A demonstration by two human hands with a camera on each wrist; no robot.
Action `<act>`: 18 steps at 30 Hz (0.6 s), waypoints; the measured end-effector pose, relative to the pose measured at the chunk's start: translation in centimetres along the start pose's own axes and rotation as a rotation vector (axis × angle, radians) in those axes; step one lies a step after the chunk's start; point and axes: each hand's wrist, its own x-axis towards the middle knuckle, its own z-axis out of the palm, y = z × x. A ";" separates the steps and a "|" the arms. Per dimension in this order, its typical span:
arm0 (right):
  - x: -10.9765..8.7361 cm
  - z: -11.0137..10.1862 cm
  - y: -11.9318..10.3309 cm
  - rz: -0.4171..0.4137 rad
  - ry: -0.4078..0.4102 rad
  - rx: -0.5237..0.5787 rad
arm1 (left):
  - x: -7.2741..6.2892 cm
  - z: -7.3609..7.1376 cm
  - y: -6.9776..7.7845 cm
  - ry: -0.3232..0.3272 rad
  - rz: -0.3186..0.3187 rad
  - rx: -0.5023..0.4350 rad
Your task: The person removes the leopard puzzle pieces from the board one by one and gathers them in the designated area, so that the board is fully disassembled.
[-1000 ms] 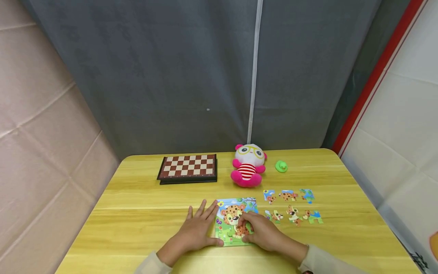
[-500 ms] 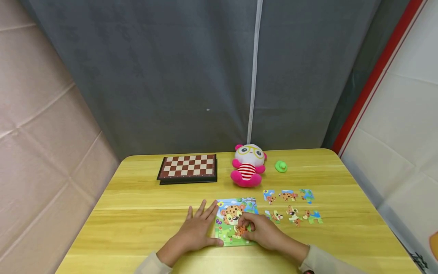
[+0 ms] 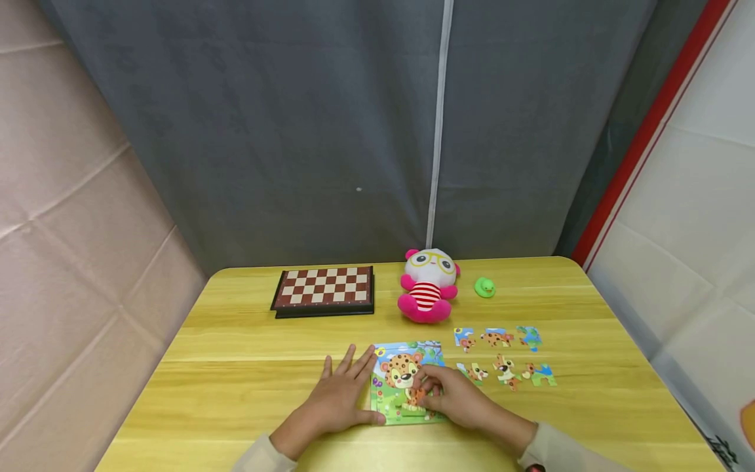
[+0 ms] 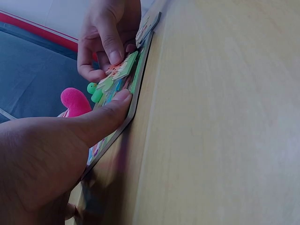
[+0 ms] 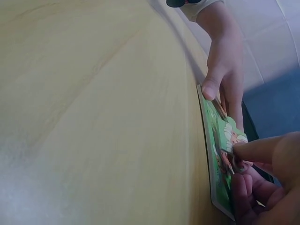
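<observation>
A leopard jigsaw board lies on the table in front of the person. The left hand rests at its left side, fingers spread, with the thumb on the board's near left corner. Over the right half, the right hand pinches a puzzle piece with spots and green on it. In the left wrist view the piece is tilted up from the board between thumb and fingers. The right wrist view shows the piece raised at one side; whether its other edge touches the board cannot be told.
Several loose puzzle pieces lie in two rows to the right of the board. Farther back are a chessboard, a pink and white plush panda and a green toy duck. A grey curtain hangs behind the wooden table.
The right hand has shifted very slightly to the right, and the pinched piece now stands more tilted out of the picture. The left hand has stayed in place.
</observation>
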 end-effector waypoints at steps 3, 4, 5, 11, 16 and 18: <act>0.0 -0.1 0.2 0.002 -0.007 0.017 | 0.0 0.0 0.0 0.003 -0.002 0.003; -0.1 -0.1 0.2 0.003 -0.011 0.021 | 0.0 0.0 0.0 0.004 -0.002 0.004; -0.1 -0.2 0.3 0.003 -0.016 0.028 | 0.0 0.0 0.0 0.004 -0.002 0.005; -0.4 -0.4 0.5 -0.005 -0.029 0.075 | 0.0 0.0 0.0 0.005 0.002 0.007; -0.6 -0.7 0.7 -0.013 -0.027 0.062 | 0.0 -0.1 0.0 0.003 0.001 0.011; -0.7 -0.8 0.8 -0.014 -0.029 0.057 | 0.0 -0.1 0.0 0.003 0.000 0.013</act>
